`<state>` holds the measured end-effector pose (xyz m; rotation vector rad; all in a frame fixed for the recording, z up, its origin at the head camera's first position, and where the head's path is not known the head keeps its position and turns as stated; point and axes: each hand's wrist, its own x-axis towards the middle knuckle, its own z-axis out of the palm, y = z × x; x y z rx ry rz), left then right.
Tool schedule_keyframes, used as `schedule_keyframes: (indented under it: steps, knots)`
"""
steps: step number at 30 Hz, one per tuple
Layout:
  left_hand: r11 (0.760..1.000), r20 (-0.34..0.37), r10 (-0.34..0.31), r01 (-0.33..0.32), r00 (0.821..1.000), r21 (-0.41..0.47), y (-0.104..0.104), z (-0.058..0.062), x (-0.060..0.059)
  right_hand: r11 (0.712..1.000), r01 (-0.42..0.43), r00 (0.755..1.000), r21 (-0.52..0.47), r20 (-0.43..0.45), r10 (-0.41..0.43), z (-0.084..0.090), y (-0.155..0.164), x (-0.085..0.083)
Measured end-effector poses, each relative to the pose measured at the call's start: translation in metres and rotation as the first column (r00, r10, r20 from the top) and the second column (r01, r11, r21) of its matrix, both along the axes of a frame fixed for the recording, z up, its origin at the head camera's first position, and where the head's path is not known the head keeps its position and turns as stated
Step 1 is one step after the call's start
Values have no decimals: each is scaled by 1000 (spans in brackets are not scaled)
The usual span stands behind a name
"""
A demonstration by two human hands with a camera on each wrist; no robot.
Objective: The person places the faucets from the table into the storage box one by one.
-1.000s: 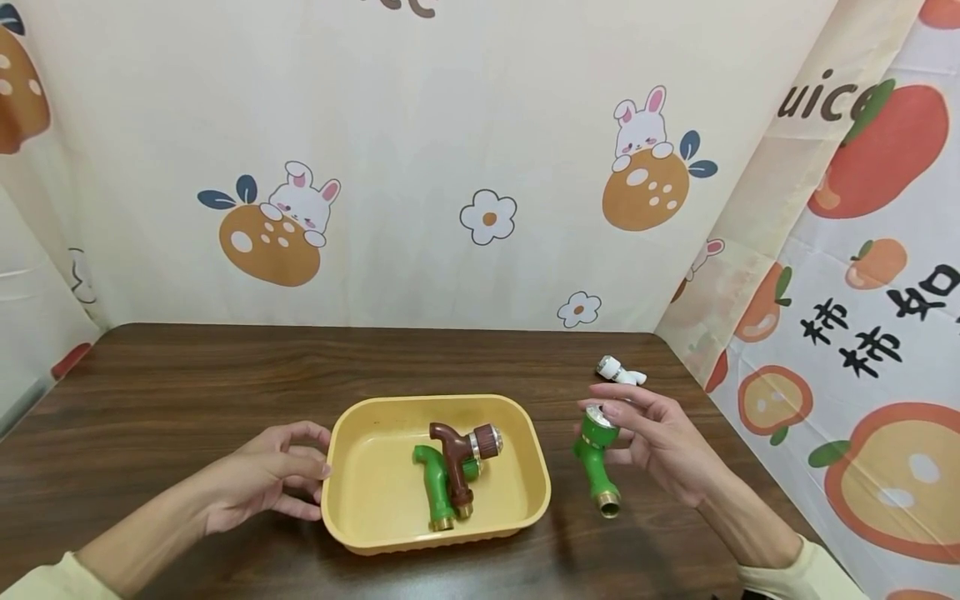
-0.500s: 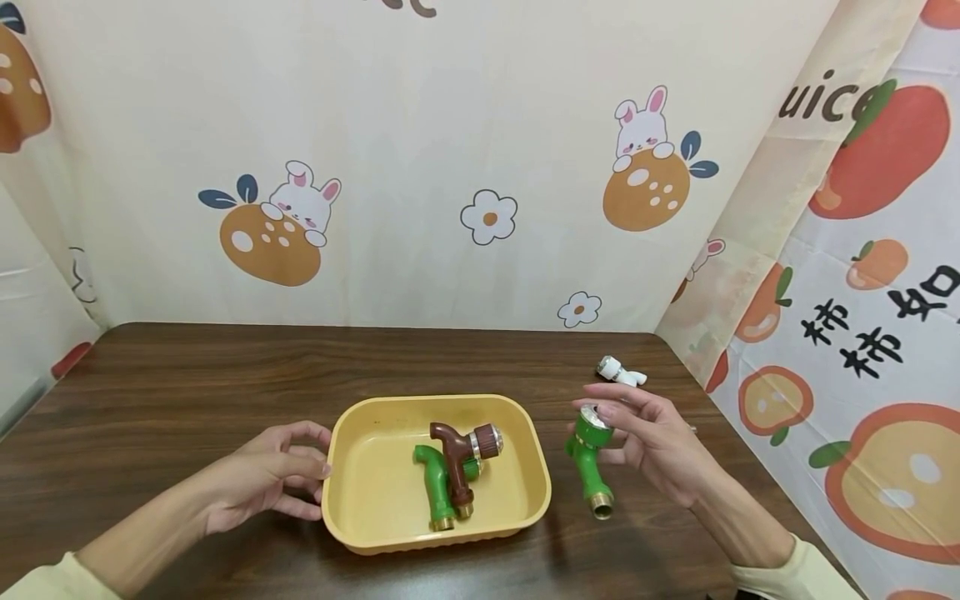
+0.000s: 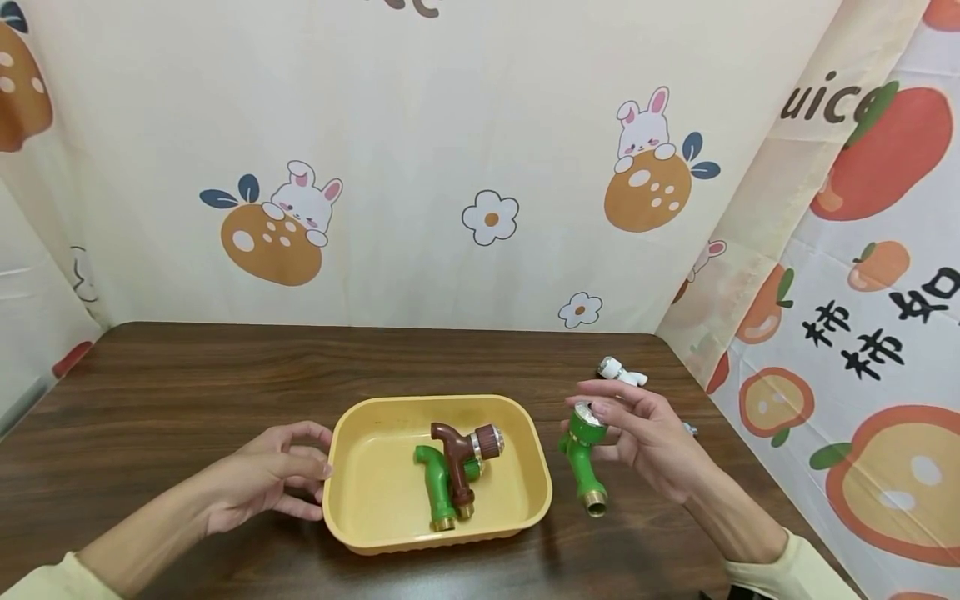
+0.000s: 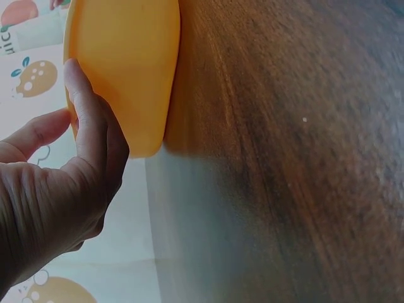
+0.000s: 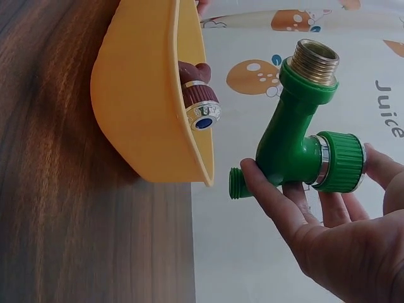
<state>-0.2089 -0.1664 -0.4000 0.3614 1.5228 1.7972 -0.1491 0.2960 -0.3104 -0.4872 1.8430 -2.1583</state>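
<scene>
A yellow plastic tray (image 3: 367, 492) holds a green faucet (image 3: 435, 483) with a brown faucet (image 3: 455, 458) lying across it. My left hand (image 3: 273, 475) is at the tray's left end; in the left wrist view its thumb and fingers pinch the rim. To the right of the tray, my right hand (image 3: 645, 433) holds a second green faucet (image 3: 583, 458) above the table. The right wrist view shows this faucet's green knob (image 5: 341, 161) between thumb and fingers, its brass threaded end (image 5: 314, 62) pointing away from the palm.
A white faucet (image 3: 621, 372) lies on the dark wooden table (image 3: 225, 367) behind my right hand. Partly hidden by that hand is a small silvery-blue thing (image 3: 691, 429). Printed cloth (image 3: 405, 250) hangs behind the table and along the right side.
My right hand has moved a little left toward the tray with the green faucet, uncovering the silvery-blue thing behind it. The left hand and the tray have stayed in place.
</scene>
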Motion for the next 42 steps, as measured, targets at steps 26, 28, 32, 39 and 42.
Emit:
schedule_keyframes:
  steps: [26,28,32,39,42]
  knots:
    - [1000,-10,4,-4,1000,3,0,-1,2,999,44,999,18,25,-44,-3,-11,-7]
    - [1000,-8,6,-6,1000,3,0,-1,2,999,42,999,16,26,-42,-4,-13,-8]
    - [1000,-4,6,-6,1000,6,0,0,2,999,43,999,27,22,-44,-4,-16,-9]
    - [1000,-5,7,-7,1000,6,0,-1,1,998,39,999,50,31,-40,-5,-20,-11]
    - [1000,-7,5,-5,1000,6,1,-1,1,999,30,999,39,32,-31,-5,-22,-11]
